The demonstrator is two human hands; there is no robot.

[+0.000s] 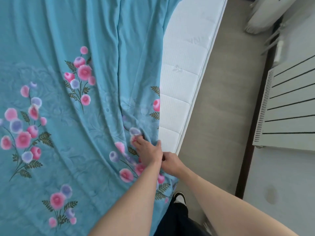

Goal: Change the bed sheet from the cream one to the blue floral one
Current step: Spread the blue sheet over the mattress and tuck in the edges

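Two hands — left [150, 150] and right [170, 163] — gripping one blue floral sheet [68, 99], one mattress [185, 48].

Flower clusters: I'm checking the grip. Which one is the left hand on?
The cluster by the blue floral sheet's right edge; the left hand's fingers press into it. The others lie untouched.

Bare, sleeveless forearms [136, 198], dark, perhaps navy trousers [172, 222], a black-and-white shoe [179, 198]
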